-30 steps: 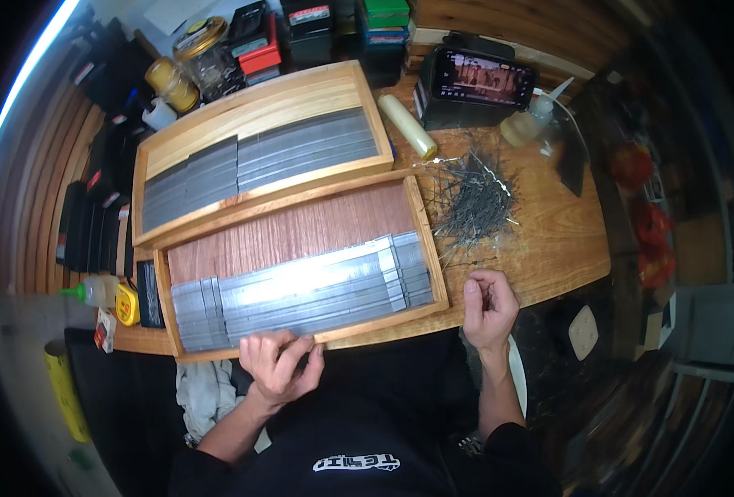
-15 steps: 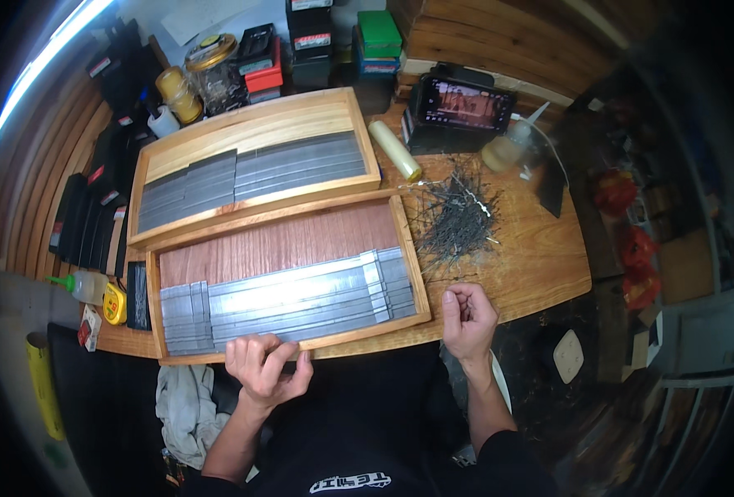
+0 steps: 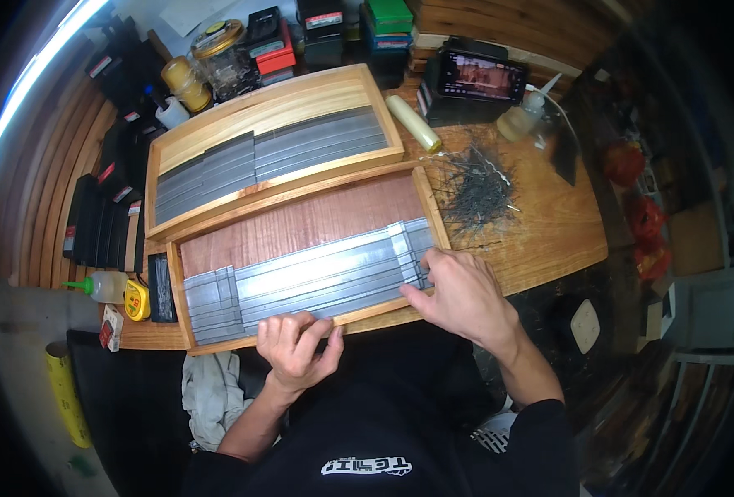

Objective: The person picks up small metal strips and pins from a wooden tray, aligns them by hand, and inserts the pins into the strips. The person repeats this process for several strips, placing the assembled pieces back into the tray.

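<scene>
At the table's near edge lies a shallow wooden tray [image 3: 300,195], with long grey metal strips [image 3: 317,269] in rows along its front half. Shorter pieces fill both ends of the rows, and a brighter pale piece [image 3: 401,248] crosses them near the right end. My left hand [image 3: 296,348] is closed at the front rim, fingers curled against the wood. Over the tray's right front corner reaches my right hand [image 3: 470,298], thumb and fingers apart, their tips touching the short strips there. Its palm hides part of that corner.
Behind is a second wooden tray [image 3: 276,185] of dark strips. A heap of thin black slivers [image 3: 478,195], a pale roll [image 3: 412,123], a propped phone [image 3: 483,76] and a squeeze bottle [image 3: 522,118] stand right. A yellow tape measure [image 3: 137,300] sits left.
My right hand has moved left from beside the tray onto its right front corner, and its fingers have opened. My left hand stays at the front rim. The whole view has shifted slightly.
</scene>
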`<state>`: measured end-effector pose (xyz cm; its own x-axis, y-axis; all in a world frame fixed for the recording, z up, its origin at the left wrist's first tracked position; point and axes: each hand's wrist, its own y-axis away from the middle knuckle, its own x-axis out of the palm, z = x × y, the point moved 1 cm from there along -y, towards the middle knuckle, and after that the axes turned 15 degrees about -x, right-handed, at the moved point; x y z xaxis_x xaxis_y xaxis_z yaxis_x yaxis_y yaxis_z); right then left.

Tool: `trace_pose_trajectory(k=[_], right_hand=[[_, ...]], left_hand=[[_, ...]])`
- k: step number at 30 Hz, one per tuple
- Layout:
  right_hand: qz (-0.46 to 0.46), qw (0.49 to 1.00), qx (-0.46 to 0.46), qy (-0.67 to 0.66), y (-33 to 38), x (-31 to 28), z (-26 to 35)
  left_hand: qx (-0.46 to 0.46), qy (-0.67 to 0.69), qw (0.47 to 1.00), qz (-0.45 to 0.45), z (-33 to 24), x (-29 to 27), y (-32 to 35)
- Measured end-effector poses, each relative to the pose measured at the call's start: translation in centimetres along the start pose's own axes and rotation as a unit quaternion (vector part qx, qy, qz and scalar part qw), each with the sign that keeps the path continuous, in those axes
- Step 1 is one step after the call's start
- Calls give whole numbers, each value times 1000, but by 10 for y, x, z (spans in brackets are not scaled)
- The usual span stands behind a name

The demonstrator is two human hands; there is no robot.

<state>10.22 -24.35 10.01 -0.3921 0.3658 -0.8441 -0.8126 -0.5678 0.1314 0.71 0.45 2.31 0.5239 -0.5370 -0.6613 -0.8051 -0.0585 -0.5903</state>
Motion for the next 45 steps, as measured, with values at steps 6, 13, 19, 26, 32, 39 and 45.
trace_pose_trajectory(k=[6, 13, 19, 26, 32, 39, 45], right_hand=[[-45, 997, -57, -21, -23, 2, 28], [-25, 927, -363, -90, -112, 64, 81], [-42, 901, -431, 0, -167, 121, 120], [-51, 911, -409, -21, -178, 139, 131], [106, 948, -255, -160, -203, 114, 141], [90, 919, -254, -289, -190, 98, 136], [-35, 868, -427, -251, -139, 93, 162]], left_hand=[[-15, 93, 995, 30, 6, -18, -1], [-60, 31, 997, -22, 45, -74, 12], [-75, -48, 996, 24, 70, -91, 32], [-81, -29, 995, 55, 77, -87, 29], [-87, -22, 995, 43, 78, -83, 28], [-296, 129, 946, -31, 73, -91, 11], [-438, 412, 769, 218, 105, -109, -25]])
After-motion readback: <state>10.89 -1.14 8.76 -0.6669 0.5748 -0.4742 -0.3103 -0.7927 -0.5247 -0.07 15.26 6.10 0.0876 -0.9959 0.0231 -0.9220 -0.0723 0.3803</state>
